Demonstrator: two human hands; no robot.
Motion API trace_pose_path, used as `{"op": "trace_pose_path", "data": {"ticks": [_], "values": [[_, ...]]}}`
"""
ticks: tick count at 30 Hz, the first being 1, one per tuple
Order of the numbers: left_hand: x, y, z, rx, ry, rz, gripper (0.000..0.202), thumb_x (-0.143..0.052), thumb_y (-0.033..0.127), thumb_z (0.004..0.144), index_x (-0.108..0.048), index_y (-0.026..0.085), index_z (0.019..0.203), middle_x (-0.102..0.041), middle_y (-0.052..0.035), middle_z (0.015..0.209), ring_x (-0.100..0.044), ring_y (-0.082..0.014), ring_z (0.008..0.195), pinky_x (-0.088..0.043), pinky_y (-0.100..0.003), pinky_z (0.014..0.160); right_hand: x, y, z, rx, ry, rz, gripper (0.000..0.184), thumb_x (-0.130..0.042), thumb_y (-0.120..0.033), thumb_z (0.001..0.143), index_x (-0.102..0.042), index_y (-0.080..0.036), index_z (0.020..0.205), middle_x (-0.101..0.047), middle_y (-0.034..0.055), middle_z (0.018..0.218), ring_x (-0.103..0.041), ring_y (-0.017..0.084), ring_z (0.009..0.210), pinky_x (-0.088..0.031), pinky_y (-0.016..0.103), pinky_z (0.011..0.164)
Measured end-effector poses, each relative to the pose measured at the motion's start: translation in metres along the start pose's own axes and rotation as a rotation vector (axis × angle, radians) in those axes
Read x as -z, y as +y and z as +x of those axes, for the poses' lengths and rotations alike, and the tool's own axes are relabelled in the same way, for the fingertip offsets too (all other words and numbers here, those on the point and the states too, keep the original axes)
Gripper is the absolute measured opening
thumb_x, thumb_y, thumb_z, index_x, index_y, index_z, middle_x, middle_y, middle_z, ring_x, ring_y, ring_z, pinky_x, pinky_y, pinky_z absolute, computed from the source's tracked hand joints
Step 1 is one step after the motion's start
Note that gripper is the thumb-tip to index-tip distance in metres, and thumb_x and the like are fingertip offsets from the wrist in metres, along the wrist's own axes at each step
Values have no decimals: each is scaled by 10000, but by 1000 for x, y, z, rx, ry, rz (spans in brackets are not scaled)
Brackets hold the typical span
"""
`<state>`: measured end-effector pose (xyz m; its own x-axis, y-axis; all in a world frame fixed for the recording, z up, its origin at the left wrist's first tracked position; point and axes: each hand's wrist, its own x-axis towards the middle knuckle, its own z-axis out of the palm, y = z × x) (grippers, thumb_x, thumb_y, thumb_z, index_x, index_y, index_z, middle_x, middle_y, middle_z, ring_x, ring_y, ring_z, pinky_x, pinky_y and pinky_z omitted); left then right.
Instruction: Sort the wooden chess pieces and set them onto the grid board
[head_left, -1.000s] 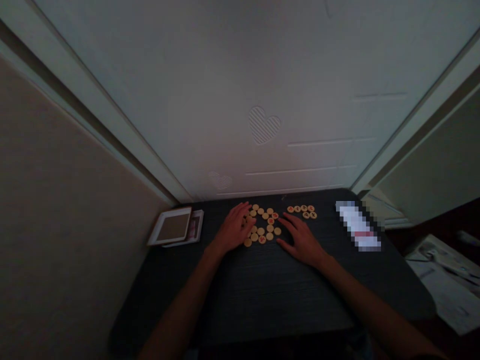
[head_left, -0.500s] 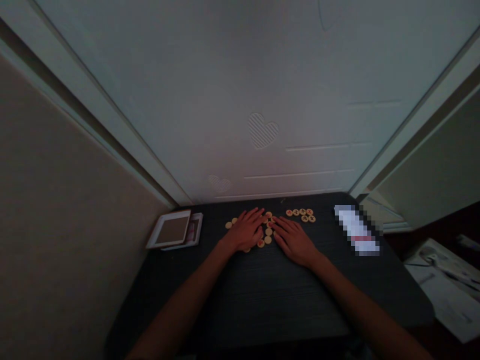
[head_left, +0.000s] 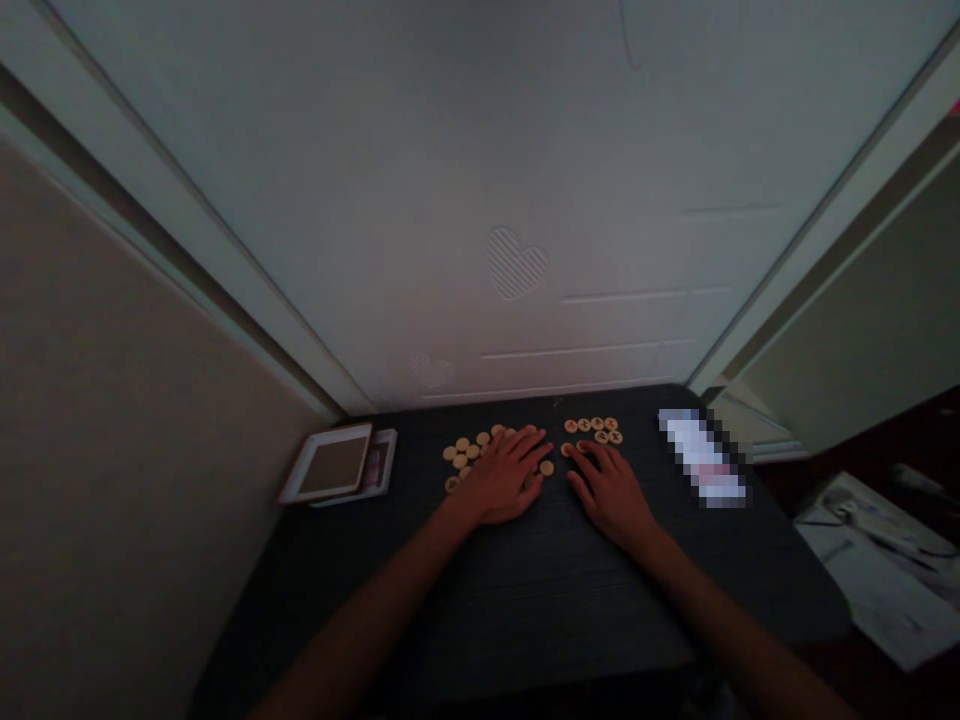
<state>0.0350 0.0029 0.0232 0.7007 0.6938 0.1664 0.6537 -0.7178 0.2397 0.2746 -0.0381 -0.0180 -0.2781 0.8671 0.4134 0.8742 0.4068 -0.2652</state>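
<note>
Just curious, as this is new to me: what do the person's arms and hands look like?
The left hand and right hand are bare, and the forearms show no sleeves. No gloves, watch or ring can be made out in dim light.

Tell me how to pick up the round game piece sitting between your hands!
Pinch the game piece by its round rim with the fingers of the right hand, coming straight down from above. It lies flat on the dark table, so the top is open, and it is thin, so the rim likely gives the best hold.
</note>
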Motion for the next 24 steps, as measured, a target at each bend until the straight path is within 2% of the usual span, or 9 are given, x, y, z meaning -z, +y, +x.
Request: {"op": "trace_pose_path", "data": {"ticks": [5, 9, 16, 24], "values": [[0, 13, 0, -44, -23, 9, 475, -397, 428, 1015, -468, 320, 1472, -381, -15, 1602, -246, -248, 1516, -135, -523, 1248, 1, -4, -1, -43, 22, -18, 435, -484, -392, 1014, -532, -278, 1431, -601, 128, 1339, -535, 317, 1240, -481, 489, 979], [-3, 8, -3, -9, -46, 6, 453, -388, 429, 1019, -500, 325, 1446, -413, -19, 1583, -288, -249, 1499, -135, -532, 1245, 3, -4, -3, 3, 16, 17, 451, -462, -371, 1026, -496, -259, 1461, -594, 124, 1370, -534, 297, 1268, -455, 476, 1020], [-6, -2, -10, 46, -24, 8, 461, -366, 425, 1034, -456, 324, 1475, -402, -34, 1590, -286, -241, 1503, -171, -528, 1239, 2, -3, -3, 10, -6, 38, 462, -453, -368, 1028, -489, -220, 1464, -595, 133, 1390, -535, 288, 1294, -441, 472, 1048], [-9, -9, -10, 70, -9, 100, 498, -384, 402, 1031, -385, 299, 1519, -308, -36, 1636, -242, -244, 1519, -161, -537, 1244, 2, -5, -3, 2, -19, 24, 474, -459, -377, 1030, -482, -215, 1474, -594, 134, 1401, -536, 279, 1302, -444, 451, 1046]]}}
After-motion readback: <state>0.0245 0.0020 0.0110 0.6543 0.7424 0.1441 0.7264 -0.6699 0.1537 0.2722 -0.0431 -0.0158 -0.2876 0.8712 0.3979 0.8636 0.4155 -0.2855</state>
